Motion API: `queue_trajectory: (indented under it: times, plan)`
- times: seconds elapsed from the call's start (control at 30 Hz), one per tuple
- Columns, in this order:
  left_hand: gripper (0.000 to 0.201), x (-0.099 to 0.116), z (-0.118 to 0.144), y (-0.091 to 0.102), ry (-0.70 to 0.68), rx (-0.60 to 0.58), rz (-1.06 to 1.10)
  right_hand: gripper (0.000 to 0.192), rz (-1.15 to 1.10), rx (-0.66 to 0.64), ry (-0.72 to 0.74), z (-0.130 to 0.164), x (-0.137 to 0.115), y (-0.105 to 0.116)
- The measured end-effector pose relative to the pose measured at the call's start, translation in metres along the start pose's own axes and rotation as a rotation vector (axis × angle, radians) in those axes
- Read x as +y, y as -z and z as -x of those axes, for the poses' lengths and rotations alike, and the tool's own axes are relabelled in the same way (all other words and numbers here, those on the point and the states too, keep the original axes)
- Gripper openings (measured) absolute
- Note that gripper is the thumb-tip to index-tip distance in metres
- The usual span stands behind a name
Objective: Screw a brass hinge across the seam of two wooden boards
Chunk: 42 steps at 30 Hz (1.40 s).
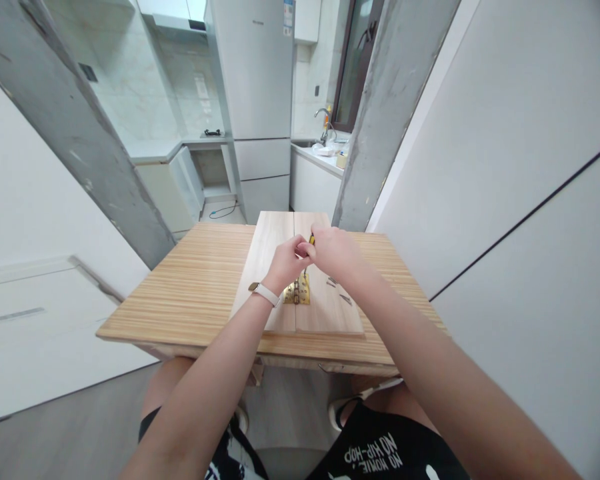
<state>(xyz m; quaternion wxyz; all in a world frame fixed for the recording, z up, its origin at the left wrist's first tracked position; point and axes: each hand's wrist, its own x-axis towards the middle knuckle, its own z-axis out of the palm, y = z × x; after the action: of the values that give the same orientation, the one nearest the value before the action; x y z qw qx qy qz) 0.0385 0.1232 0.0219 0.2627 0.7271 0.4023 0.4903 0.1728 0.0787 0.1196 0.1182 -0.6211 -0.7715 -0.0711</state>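
Two pale wooden boards [273, 243] lie side by side, with a narrow seam between them. A brass hinge [303, 291] lies across the seam near their front end. My right hand [333, 245] is closed around a screwdriver [312, 239] with a yellow and black handle; its thin shaft points down at the hinge. My left hand [287, 260] meets the right one, its fingers pinched around the tool, though their grip is partly hidden. Several small dark screws [347, 299] lie on the right board beside the hinge, partly behind my right forearm.
Beneath the boards is a wood-grain table [195, 287], its front edge close to my knees. A white panel wall [520, 167] rises at the right. Beyond the table stand a grey fridge [260, 73] and a counter with a sink and faucet [323, 120].
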Motion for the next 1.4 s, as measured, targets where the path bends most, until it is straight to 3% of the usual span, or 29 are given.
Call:
queue_trajectory:
  times: [0.2,0.3,0.4,0.53,0.67,0.73,0.8,0.97,1.13,1.27,1.4]
  plan:
    - [0.020,-0.004,0.000,0.003,0.008,-0.090,0.051,0.008,-0.049,-0.068,0.095,-0.006,0.005,-0.005]
    - [0.031,-0.007,-0.001,0.006,-0.012,-0.187,0.159,0.017,-0.068,-0.105,0.169,-0.007,0.010,-0.005]
    - [0.029,-0.010,-0.002,0.005,-0.029,-0.242,0.261,0.026,-0.081,-0.122,0.242,-0.008,0.013,-0.006]
    - [0.017,-0.014,-0.001,0.001,0.007,-0.194,0.272,0.026,-0.135,-0.150,0.267,-0.006,0.015,-0.008]
    - [0.011,-0.012,0.000,0.001,0.007,-0.121,0.155,0.029,-0.148,-0.038,0.125,-0.003,0.012,-0.006]
    - [0.006,-0.008,0.000,0.002,-0.006,-0.068,0.055,0.035,-0.094,-0.027,0.053,-0.002,0.009,-0.005]
    - [0.007,-0.005,0.000,0.003,-0.010,-0.042,0.008,0.029,-0.057,-0.047,0.041,-0.001,0.006,-0.005]
    - [0.010,-0.002,0.000,0.005,-0.012,-0.203,0.085,0.006,-0.076,-0.074,0.134,-0.003,0.007,-0.007]
    - [0.017,-0.007,0.000,0.010,-0.027,-0.316,0.182,0.011,-0.083,-0.119,0.185,-0.005,0.015,-0.006]
    - [0.016,-0.013,0.001,0.008,-0.002,-0.263,0.185,0.018,-0.144,-0.176,0.238,-0.004,0.018,-0.006]
    - [0.013,-0.013,0.001,0.003,0.002,-0.156,0.124,0.028,-0.164,-0.092,0.150,-0.002,0.013,-0.007]
